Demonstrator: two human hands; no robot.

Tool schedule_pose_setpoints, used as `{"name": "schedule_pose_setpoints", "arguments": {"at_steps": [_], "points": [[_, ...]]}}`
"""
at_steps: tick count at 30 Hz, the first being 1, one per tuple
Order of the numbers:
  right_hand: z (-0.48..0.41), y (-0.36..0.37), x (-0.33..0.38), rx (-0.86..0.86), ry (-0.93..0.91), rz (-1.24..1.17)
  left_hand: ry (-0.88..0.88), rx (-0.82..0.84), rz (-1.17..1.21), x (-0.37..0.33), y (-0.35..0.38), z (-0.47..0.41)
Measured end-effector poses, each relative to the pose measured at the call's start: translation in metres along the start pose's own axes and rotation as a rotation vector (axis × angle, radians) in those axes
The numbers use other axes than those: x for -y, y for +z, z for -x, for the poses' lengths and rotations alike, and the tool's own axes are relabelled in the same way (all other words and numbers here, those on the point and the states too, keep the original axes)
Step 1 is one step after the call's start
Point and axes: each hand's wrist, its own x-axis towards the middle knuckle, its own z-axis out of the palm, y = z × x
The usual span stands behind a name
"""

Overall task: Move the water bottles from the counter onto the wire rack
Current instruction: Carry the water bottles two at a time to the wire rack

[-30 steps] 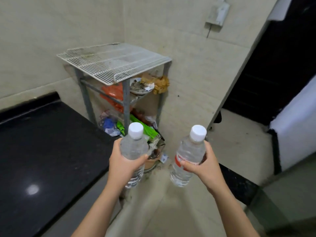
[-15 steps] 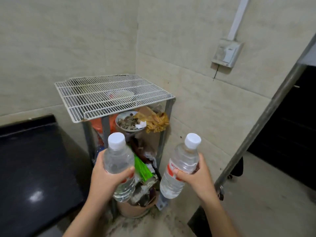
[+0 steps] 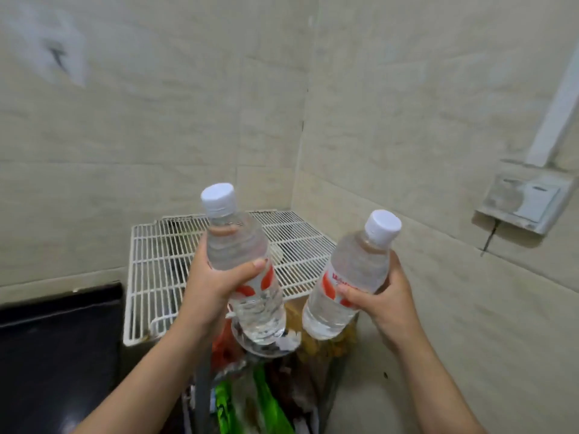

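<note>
- Just past both hands stands the rack, white wire, pushed into the wall corner. I see nothing on its top.
- My left hand is wrapped round the left bottle, thumb across the front. This bottle is in the air over the rack's near edge, with its cap tipped left.
- My right hand is wrapped round the right bottle from behind. This bottle leans right, in the air by the rack's near right corner.
- Both are held at the middle, so the bottoms are free to go down flat, I think.
- Neither bottle touches the rack or the other bottle.
- Left of my left hand is the black counter.
- Below my hands, under the rack top, are bags, so the top is the best spot.
</note>
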Motion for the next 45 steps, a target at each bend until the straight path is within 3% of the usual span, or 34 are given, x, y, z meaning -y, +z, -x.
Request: {"name": "schedule_pose_setpoints", "arguments": {"at_steps": [4,9,17,29,36,45], "points": [[-0.091,0.018,-0.007,-0.065,-0.049,-0.041,0.016,0.038,-0.08,0.0,-0.004,-0.091],[-0.174,0.041,-0.055,-0.038,0.016,0.013,-0.023,0.039,-0.295,0.019,-0.02,-0.176],[-0.272,0.079,-0.118,0.025,0.149,-0.006,-0.07,-0.069,-0.249,0.085,-0.013,-0.276],[-0.394,0.107,-0.16,0.114,0.128,0.061,-0.055,-0.209,-0.257,0.145,-0.002,-0.371],[-0.435,0.114,-0.197,0.389,0.2,0.21,-0.108,-0.186,-0.316,0.176,-0.019,-0.412],[-0.455,0.097,-0.201,0.392,0.447,-0.06,-0.121,-0.112,-0.385,0.192,-0.001,-0.436]]}}
